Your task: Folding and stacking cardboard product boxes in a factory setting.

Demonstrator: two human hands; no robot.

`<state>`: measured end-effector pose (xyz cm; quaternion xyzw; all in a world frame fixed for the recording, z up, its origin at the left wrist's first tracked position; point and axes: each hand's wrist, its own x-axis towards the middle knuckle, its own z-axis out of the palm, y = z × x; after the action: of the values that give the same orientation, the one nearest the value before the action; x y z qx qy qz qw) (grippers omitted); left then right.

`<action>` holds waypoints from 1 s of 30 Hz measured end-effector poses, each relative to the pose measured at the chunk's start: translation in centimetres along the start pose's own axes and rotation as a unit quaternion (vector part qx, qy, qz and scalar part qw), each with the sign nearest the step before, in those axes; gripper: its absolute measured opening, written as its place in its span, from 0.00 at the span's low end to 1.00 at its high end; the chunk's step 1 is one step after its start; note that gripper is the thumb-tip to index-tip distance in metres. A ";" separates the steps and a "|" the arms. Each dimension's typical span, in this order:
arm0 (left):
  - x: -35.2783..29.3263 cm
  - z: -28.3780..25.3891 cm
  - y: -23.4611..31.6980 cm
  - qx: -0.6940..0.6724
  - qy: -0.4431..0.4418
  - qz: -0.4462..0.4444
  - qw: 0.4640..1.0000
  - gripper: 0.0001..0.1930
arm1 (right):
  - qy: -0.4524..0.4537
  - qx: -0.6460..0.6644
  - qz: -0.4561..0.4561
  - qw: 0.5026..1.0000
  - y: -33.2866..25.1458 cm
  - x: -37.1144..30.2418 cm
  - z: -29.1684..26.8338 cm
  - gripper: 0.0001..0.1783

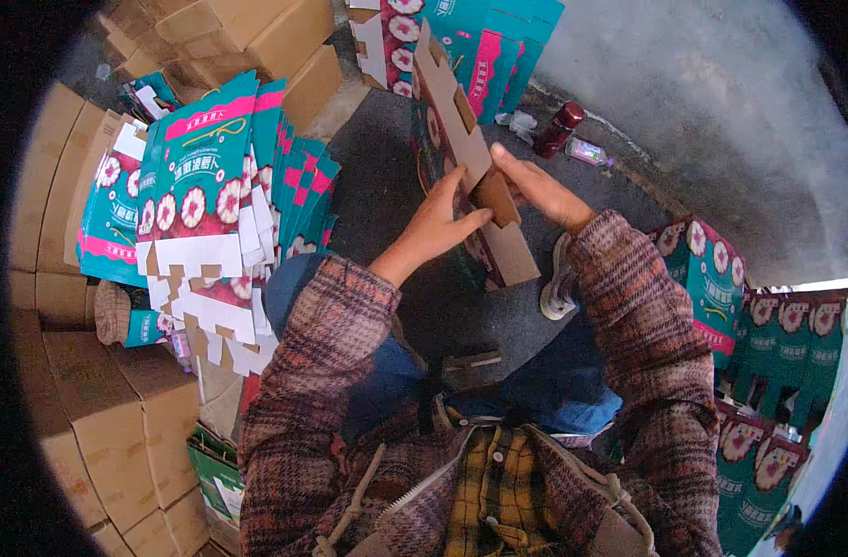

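Observation:
Between my hands a printed carton [464,139] stands tilted, its long brown flap side facing me and its maroon and teal printed side turned left. My left hand [435,223] grips its near part, index finger on the brown edge and thumb across toward a notched flap [496,200]. From the right, my right hand [540,190] presses on the same flap with its fingers close together; some fingertips are hidden behind the board. Both sleeves are plaid.
At left lies a fanned pile of flat printed cartons [197,176], beside stacked brown boxes [118,418]. More printed cartons [484,46] lean at the back. A dark red bottle [559,128] and a small purple-capped bottle [586,151] are by the wall. Assembled cartons [707,278] stand at right.

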<state>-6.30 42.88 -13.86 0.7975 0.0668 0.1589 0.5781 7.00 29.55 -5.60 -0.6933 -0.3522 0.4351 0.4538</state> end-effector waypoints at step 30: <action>1.2 -1.4 1.2 0.121 0.166 -0.038 0.978 0.36 | 0.127 -0.250 -0.082 0.956 1.7 6.5 -1.4 0.19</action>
<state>-5.75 44.06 -12.16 0.8211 0.2107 0.2583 0.4634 10.87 34.30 -8.73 -0.8030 -0.4446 0.2030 0.3412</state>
